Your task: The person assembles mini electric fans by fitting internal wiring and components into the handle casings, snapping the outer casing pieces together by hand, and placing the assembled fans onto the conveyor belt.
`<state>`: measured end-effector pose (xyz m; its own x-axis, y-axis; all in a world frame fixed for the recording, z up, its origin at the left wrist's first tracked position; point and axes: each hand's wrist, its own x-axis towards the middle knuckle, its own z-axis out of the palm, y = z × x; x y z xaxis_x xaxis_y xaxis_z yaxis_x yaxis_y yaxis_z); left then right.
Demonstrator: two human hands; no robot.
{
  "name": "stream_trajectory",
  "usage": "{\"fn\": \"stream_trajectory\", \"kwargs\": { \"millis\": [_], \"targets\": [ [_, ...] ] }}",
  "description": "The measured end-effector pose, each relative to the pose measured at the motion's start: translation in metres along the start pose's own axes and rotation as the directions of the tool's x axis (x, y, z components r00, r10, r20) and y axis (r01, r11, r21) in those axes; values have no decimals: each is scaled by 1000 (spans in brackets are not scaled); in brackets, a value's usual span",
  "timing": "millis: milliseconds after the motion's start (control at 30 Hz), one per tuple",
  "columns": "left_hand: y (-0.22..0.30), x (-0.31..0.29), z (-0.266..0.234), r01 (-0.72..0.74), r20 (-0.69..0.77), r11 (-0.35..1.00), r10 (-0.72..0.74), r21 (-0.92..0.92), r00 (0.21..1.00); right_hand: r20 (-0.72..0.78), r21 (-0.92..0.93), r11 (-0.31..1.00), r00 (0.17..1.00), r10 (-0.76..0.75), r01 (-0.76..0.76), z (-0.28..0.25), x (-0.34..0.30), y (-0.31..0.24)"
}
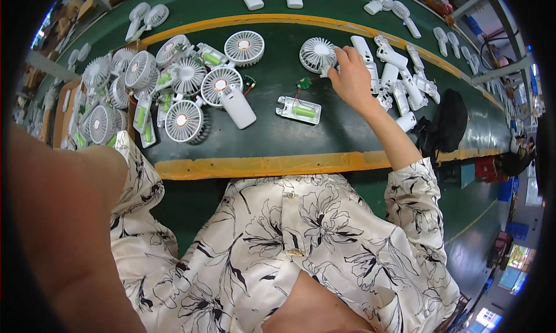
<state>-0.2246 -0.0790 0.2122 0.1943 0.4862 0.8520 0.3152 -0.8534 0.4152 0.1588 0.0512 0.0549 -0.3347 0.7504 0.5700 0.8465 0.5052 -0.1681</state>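
My right hand (351, 72) reaches out over the dark green belt and rests on the neck of a white fan head (317, 55), fingers curled round its edge. Thin wires run from that fan to a small green circuit board (304, 82) and on to an open white handle half with a green battery (299, 110), lying just left of my wrist. My left hand is hidden; only my left upper arm (63, 217) fills the lower left of the picture.
A heap of white fan heads and handle halves (174, 84) lies on the left of the belt. White handle shells (394, 72) are piled right of my hand. A black bag (449, 121) sits at the right. Yellow stripes (260, 164) edge the belt.
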Motion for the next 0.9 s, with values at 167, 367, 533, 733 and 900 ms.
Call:
{"fn": "stream_trajectory", "kwargs": {
  "millis": [167, 367, 533, 733, 900],
  "targets": [
    [43, 38, 86, -253, -46, 967, 253, 18, 966, 114, -66, 988, 983, 145, -138, 37, -3, 20],
    [52, 51, 87, -485, -113, 866, 498, 127, 860, 334, 45, 963, 912, 237, -266, 41, -12, 7],
    [39, 28, 89, -217, 6, 975, 217, 48, 976, 148, -29, 978, 967, 209, -207, 44, 23, 1],
    [-2, 63, 150, -75, 33, 997, 76, -35, 997, 224, -52, 936, 909, 350, -348, 65, 28, 9],
    [-21, -83, 232, 608, 287, 622, -776, 494, 561, 207, 76, 959, 945, 252, -273, 66, 14, 11]
  ]
}}
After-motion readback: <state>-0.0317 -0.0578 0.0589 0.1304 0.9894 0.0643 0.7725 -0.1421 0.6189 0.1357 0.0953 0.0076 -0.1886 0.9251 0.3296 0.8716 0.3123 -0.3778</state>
